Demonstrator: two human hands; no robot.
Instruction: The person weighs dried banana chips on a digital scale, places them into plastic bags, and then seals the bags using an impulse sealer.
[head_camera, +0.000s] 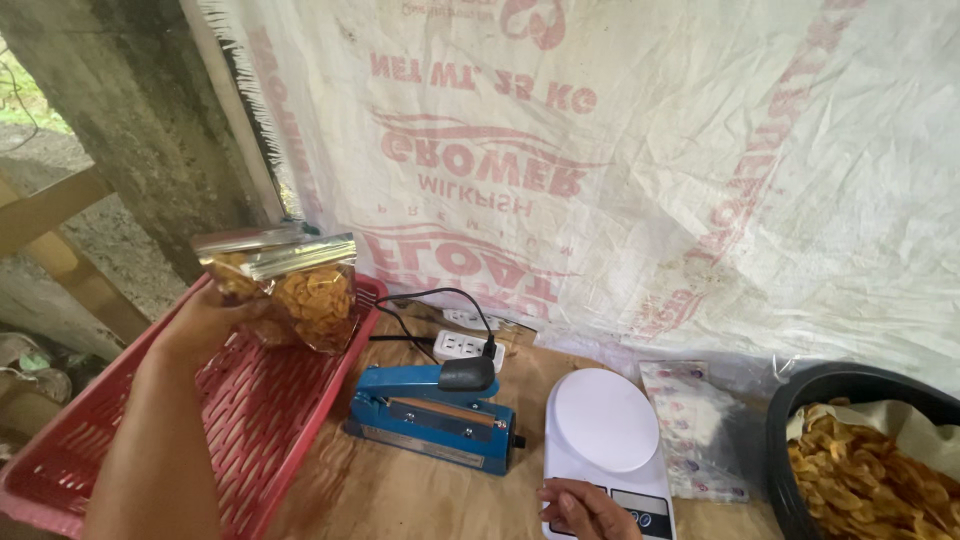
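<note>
Head view: I'm holding a clear bag of chips (300, 295) in my left hand (205, 322), fingers wrapped round its lower back, lifting it over the red slatted tray (250, 420) at table's left end. Bag top looks folded flat, prob. sealed, though glare makes it hard to confirm. My right hand (585, 508) is resting on the white scale (605, 440), fingertips curled at its display edge, gripping nothing. Blue heat sealer (430, 418) is sitting betw. tray and scale, plugged into power strip (468, 347). Black tub of loose chips (865, 455) far right, w/ stack of empty bags (695, 425) beside the scale.

wall: white printed sacking (700, 180) | left: concrete post (140, 120) | daylight
</note>
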